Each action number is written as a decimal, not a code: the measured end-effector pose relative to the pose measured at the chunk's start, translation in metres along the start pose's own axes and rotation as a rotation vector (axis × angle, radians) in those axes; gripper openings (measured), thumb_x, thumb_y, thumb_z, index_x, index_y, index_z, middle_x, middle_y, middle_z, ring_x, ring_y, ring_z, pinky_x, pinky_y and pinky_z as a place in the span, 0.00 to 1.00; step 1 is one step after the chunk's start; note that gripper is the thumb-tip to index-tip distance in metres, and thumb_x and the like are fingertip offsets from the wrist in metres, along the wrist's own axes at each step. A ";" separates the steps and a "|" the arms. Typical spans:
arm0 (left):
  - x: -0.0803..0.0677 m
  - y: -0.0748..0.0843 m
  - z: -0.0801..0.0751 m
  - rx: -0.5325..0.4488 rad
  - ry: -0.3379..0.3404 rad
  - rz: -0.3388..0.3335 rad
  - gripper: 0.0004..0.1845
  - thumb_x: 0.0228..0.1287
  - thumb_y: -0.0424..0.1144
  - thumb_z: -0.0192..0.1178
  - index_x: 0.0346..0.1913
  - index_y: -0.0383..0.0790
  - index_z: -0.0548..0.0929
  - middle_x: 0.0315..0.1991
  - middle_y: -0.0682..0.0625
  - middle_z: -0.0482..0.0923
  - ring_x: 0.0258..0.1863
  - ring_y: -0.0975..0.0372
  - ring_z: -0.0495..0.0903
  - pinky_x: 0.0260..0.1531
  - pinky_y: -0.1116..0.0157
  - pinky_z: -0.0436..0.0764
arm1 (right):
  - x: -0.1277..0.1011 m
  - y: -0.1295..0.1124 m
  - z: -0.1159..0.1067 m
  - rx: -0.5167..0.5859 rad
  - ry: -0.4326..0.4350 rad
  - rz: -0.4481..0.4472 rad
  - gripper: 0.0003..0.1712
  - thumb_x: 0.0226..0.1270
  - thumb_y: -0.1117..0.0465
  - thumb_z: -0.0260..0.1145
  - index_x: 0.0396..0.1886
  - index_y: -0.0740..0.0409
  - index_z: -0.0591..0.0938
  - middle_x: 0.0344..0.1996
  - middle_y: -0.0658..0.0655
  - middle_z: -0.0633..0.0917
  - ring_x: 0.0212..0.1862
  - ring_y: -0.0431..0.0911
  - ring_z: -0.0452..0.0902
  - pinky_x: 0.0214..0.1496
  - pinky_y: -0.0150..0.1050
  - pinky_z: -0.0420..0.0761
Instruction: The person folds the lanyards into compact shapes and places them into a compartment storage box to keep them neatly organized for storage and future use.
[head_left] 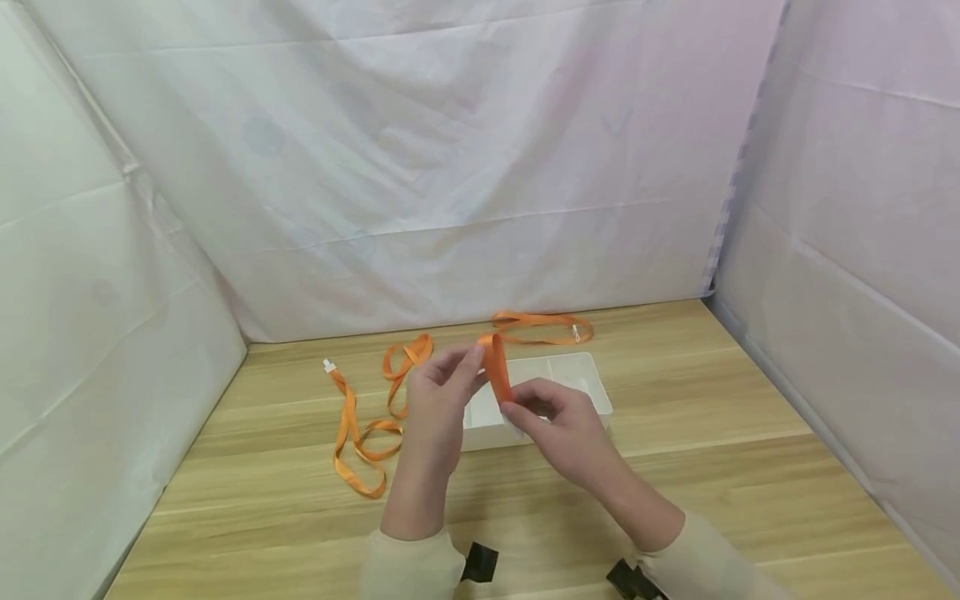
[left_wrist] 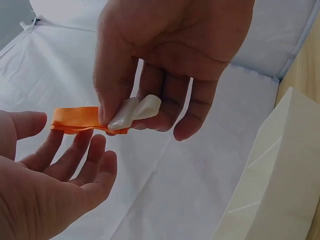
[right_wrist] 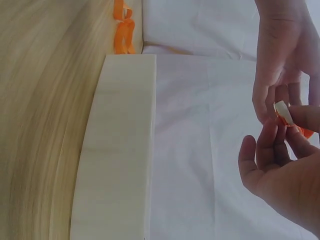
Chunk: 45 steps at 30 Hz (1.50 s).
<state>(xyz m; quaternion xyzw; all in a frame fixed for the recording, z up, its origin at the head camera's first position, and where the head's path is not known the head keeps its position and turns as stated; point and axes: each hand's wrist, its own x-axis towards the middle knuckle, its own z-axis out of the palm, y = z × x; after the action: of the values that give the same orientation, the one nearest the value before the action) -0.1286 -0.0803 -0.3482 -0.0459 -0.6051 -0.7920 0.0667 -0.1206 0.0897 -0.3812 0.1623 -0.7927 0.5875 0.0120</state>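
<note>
both hands [head_left: 442,392] [head_left: 562,429] hold an orange lanyard [head_left: 497,375], seemingly over a white box [head_left: 585,375].

Staged recording booth, not a lived-in room. White cloth sheets [head_left: 420,167] hang creased along the far, left and right sides, closing in a pale wood-grain desk [head_left: 675,467]. No furniture or household clutter showing.

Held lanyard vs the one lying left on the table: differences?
The held lanyard is folded into a short bundle, pinched by the left hand and right hand above the white box. The left lanyard lies loose in long loops on the table, untouched. Both are orange ribbon with a white clip.
</note>
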 end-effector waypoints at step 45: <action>0.002 -0.001 -0.003 -0.104 0.037 -0.121 0.17 0.63 0.25 0.71 0.53 0.41 0.92 0.41 0.55 0.91 0.46 0.58 0.88 0.54 0.57 0.88 | -0.002 -0.010 -0.013 0.104 -0.111 0.161 0.13 0.71 0.57 0.74 0.49 0.58 0.88 0.38 0.55 0.91 0.43 0.46 0.86 0.51 0.39 0.84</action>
<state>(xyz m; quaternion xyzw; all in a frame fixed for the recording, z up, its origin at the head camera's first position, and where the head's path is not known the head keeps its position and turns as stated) -0.1304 -0.0830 -0.3500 0.0021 -0.5636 -0.8256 0.0272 -0.1183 0.0998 -0.3687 0.1309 -0.7709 0.6172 -0.0876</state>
